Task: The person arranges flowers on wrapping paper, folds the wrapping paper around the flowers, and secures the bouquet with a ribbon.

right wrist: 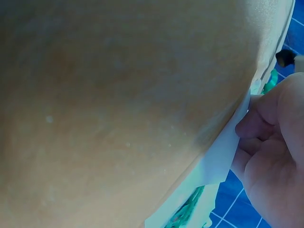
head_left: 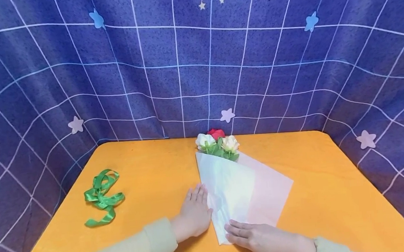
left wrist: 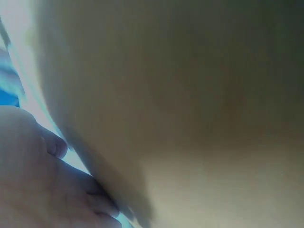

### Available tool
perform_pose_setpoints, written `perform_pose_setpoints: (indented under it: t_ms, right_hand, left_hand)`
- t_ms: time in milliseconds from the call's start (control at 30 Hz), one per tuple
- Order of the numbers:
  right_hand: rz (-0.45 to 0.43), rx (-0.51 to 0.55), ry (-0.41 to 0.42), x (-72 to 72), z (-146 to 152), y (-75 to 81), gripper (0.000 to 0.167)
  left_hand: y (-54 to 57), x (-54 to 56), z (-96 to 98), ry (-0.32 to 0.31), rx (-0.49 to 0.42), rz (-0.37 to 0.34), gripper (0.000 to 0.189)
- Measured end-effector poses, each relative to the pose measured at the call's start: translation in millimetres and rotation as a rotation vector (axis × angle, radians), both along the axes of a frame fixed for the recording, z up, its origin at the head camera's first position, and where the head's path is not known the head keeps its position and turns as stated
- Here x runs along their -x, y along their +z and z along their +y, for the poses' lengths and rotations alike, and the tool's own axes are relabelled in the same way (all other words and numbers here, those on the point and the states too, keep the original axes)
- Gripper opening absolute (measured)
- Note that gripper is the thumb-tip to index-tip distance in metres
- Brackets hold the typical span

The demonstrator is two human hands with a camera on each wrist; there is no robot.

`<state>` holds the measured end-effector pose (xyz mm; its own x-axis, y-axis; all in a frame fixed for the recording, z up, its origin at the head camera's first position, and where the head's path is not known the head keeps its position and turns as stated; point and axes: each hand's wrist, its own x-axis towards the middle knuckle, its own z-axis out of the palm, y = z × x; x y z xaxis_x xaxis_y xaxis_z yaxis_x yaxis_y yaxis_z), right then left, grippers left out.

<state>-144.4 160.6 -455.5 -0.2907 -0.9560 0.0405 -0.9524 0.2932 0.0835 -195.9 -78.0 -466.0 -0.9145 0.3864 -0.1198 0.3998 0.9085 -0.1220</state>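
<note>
A small bouquet lies on the orange table, its white flower, red flower and cream flower showing with green leaves above the wrapping paper. The paper is folded over the stems, a pale white layer on a pink one, and narrows toward the person. Along its left edge my left hand rests with fingers extended. My right hand presses on the lower part with its fingers stretched across the paper. In the right wrist view, green stems show beside the paper.
A loosely tangled green ribbon lies on the left side of the table. Behind and at both sides hangs a blue curtain with white grid lines and stars.
</note>
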Motion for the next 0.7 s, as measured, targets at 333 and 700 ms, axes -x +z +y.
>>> perform_pose_setpoints:
  t_ms: [333, 700]
  right_hand:
    - [0.018, -0.012, 0.012, 0.2, -0.3, 1.3, 0.058]
    - [-0.016, -0.027, 0.001, 0.5, -0.9, 1.3, 0.057]
  left_hand:
    - [3.8, 46.4, -3.9, 0.082, -0.049, -0.068, 0.064]
    - [6.2, 93.6, -8.8, 0.123, 0.028, -0.050, 0.060]
